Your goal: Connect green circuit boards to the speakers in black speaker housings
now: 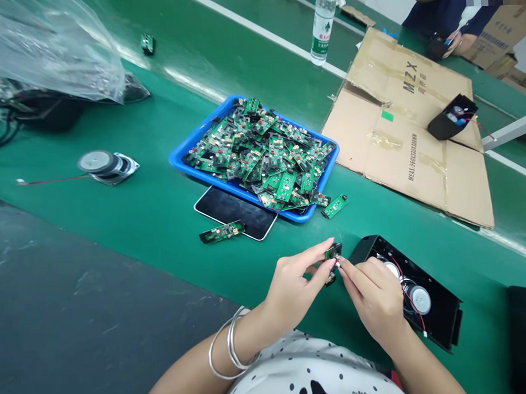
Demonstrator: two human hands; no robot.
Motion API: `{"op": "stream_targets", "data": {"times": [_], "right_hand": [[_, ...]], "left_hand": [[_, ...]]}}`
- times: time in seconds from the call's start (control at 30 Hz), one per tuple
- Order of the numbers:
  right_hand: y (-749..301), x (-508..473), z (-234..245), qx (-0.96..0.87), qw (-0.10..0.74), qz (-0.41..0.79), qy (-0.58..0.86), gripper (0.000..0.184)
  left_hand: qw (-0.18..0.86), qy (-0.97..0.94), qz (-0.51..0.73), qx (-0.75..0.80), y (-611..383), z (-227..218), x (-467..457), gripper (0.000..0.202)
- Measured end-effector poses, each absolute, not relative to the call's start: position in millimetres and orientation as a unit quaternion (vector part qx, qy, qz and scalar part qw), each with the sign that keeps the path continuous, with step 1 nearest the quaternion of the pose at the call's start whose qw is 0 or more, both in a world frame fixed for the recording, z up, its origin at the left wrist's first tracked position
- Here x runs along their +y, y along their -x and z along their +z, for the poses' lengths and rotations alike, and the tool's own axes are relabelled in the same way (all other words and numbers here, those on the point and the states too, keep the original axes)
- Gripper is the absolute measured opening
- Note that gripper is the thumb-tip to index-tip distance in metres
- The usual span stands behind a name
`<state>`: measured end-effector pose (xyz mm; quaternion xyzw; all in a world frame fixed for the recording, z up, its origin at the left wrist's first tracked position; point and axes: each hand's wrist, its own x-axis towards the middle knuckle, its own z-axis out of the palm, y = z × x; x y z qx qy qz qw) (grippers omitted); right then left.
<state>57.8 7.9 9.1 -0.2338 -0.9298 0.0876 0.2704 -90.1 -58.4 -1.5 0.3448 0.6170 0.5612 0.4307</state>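
Bangles [227, 350] ringed the wrist of the left hand [292, 288], whose grip was clamped on the edges of a small circuit board [333, 251], raised just above the tabletop [160, 212] beside the black speaker housing [446, 328]. The board looked light, stiff and fragile, best held by its edges. The right hand [374, 299], fingers bent, pinched a white plug [337, 265] against it.

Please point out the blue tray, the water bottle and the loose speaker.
blue tray [178, 160], head view, left rim.
water bottle [320, 44], head view, label.
loose speaker [98, 161], head view, round top.
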Motion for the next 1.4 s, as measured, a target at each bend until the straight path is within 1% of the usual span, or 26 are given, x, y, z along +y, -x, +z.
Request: {"op": "stream_targets", "data": {"times": [0.1, 0.23, 0.37, 0.57, 0.63, 0.67, 0.77, 0.83, 0.93, 1.03, 1.1, 1.17, 1.23, 1.33, 1.4], "right_hand": [[-58, 9, 8, -0.939, 0.255, 0.052, 0.226, 0.014], [-60, 9, 8, -0.939, 0.255, 0.038, 0.228, 0.015], [-61, 7, 8, -0.936, 0.261, 0.034, 0.231, 0.015], [-57, 8, 7, -0.933, 0.258, 0.019, 0.251, 0.013], [-58, 12, 9, -0.929, 0.257, 0.044, 0.262, 0.014], [-60, 15, 11, -0.925, 0.260, 0.069, 0.268, 0.015], [-69, 24, 15, -0.904, 0.267, 0.171, 0.288, 0.020], [-77, 31, 17, -0.886, 0.256, 0.249, 0.295, 0.026], [-88, 39, 18, -0.864, 0.237, 0.343, 0.281, 0.028], [-92, 41, 17, -0.855, 0.239, 0.374, 0.268, 0.026], [-91, 39, 16, -0.861, 0.243, 0.356, 0.271, 0.021], [-90, 33, 16, -0.879, 0.240, 0.303, 0.281, 0.014], [-91, 28, 19, -0.897, 0.223, 0.253, 0.286, 0.014], [-110, 27, 26, -0.898, 0.208, 0.234, 0.308, 0.027], [-136, 30, 31, -0.875, 0.223, 0.222, 0.367, 0.029]], "left_hand": [[0.392, -0.379, 0.561, 0.623, 88, -3, -59, 0.033], [0.354, -0.428, 0.561, 0.614, 88, -2, -59, 0.035], [0.363, -0.453, 0.556, 0.595, 90, -1, -56, 0.035], [0.400, -0.429, 0.559, 0.587, 90, -2, -52, 0.033], [0.430, -0.416, 0.568, 0.565, 91, 0, -50, 0.037], [0.448, -0.411, 0.572, 0.550, 92, 2, -50, 0.042], [0.483, -0.428, 0.574, 0.504, 97, 10, -48, 0.062], [0.490, -0.460, 0.565, 0.479, 99, 16, -47, 0.066], [0.499, -0.489, 0.557, 0.449, 100, 23, -48, 0.055], [0.515, -0.475, 0.560, 0.442, 96, 26, -48, 0.049], [0.533, -0.449, 0.544, 0.467, 92, 26, -46, 0.046], [0.557, -0.410, 0.506, 0.516, 88, 23, -43, 0.051], [0.580, -0.373, 0.464, 0.556, 83, 19, -40, 0.052], [0.621, -0.337, 0.436, 0.558, 80, 11, -39, 0.031], [0.660, -0.312, 0.422, 0.538, 80, 5, -40, 0.021]]}}
